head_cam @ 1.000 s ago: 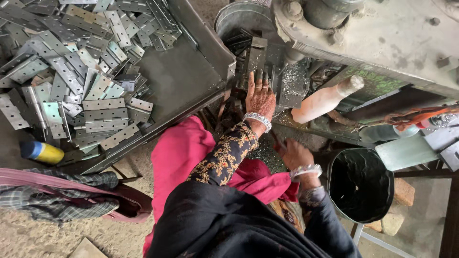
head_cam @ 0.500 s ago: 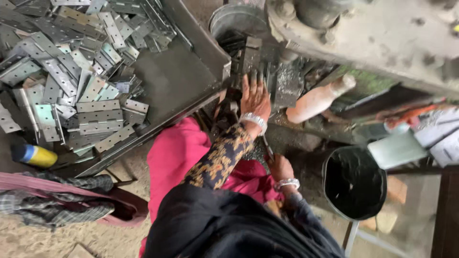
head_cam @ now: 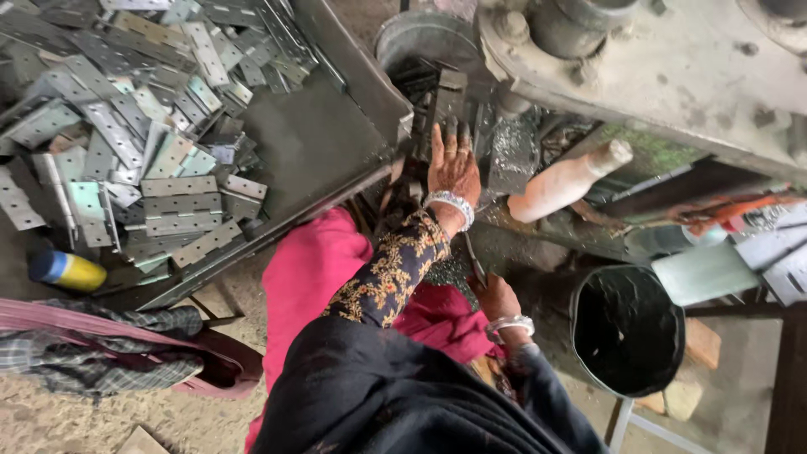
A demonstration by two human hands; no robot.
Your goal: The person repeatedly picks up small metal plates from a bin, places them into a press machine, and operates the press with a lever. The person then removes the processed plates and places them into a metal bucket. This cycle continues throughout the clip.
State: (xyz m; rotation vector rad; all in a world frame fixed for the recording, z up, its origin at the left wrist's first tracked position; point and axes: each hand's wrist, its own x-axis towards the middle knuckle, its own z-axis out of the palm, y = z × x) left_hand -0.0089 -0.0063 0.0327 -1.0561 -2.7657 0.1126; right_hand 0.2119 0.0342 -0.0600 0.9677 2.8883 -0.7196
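Note:
My left hand (head_cam: 454, 164), in a patterned sleeve with a bangle at the wrist, lies flat with fingers spread on dark metal pieces (head_cam: 444, 101) stacked at the foot of a grey machine (head_cam: 672, 67). It grips nothing. Lower down, my right hand (head_cam: 496, 296), also with a bangle, is curled around the lower end of a thin metal rod (head_cam: 473, 256) that points up toward the left wrist. A pink cloth (head_cam: 315, 269) covers my lap below both hands.
A metal tray (head_cam: 328, 143) on the left holds several grey hinge plates (head_cam: 168, 202). A blue and yellow can (head_cam: 67, 269) lies at its near edge. A black bucket (head_cam: 626, 328) stands at right, a pale bottle (head_cam: 563, 181) beside the machine, a round tin (head_cam: 420, 38) behind.
My left hand has stayed on the metal pieces. My right hand has drawn a little left and nearer to my body with the rod.

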